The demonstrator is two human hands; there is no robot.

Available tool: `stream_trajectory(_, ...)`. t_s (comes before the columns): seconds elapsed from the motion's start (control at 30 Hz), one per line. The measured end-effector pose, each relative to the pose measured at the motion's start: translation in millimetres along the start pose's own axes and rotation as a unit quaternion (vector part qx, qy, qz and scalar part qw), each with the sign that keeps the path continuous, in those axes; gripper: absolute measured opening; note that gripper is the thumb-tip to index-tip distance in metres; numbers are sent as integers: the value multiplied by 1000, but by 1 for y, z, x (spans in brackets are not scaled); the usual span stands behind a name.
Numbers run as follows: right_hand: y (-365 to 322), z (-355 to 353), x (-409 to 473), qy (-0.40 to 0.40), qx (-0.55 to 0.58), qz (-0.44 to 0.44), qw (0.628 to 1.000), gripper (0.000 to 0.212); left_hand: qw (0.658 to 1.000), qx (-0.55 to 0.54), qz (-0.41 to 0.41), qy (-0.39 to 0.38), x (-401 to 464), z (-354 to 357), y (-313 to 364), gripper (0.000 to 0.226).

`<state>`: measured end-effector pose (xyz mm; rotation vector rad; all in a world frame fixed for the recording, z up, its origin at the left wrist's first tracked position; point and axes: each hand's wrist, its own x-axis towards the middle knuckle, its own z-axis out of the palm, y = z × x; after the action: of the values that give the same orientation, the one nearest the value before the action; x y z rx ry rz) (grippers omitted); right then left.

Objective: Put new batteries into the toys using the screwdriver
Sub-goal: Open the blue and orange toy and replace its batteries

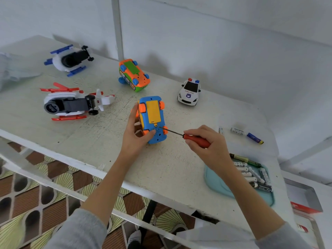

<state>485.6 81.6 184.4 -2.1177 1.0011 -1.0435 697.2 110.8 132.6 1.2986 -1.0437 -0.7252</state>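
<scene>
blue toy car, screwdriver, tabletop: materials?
Blue toy car: moulded plastic by the look, smooth, saturated blue, yellow and orange parts. Screwdriver: thin dark shaft, likely metal; red handle looks plastic, partly hidden in the right hand. Tabletop: white-painted, worn and speckled, darker marks showing through; probably wood, not certain.

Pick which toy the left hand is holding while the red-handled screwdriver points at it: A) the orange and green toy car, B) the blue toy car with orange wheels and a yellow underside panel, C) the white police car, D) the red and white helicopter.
B: the left hand grips the blue toy car, underside up, and the red-handled screwdriver tip reaches it.
</scene>
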Motion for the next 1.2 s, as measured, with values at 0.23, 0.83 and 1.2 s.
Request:
stream_trajectory(0.23, -1, 3, 4, -7, 3, -4, 1000, 21, 1000, 8, 3, -2, 0, -1, 0, 80)
stream_trajectory(0.83, -4, 1, 7, -12, -25, -17, 999, 21, 1000, 15, 12, -1, 2, -2, -4, 79)
stream_trajectory(1.2, -2, -1, 6, -9, -65, 32, 997, 21, 995, 87, 49, 22, -3, -1, -7, 86)
